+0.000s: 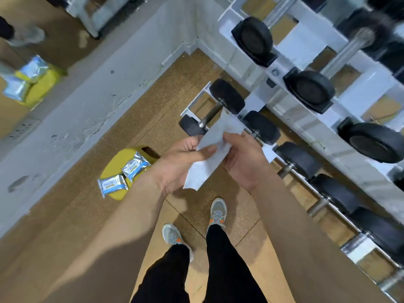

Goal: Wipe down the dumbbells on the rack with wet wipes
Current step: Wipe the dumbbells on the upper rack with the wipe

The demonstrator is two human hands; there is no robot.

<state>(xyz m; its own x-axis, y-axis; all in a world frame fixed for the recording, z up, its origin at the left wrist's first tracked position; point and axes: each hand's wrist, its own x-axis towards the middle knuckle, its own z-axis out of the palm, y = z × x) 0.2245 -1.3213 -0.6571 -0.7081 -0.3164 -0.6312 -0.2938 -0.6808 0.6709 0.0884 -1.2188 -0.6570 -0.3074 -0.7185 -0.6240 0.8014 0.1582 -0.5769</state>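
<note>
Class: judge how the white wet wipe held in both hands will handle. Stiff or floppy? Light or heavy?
Probably floppy: the wet wipe creases and bends where the left hand and right hand pinch it. Likely very light, since a few fingers carry it. It should drape round the nearest dumbbell handle rather than stay flat, though its dampness cannot be seen.
</note>
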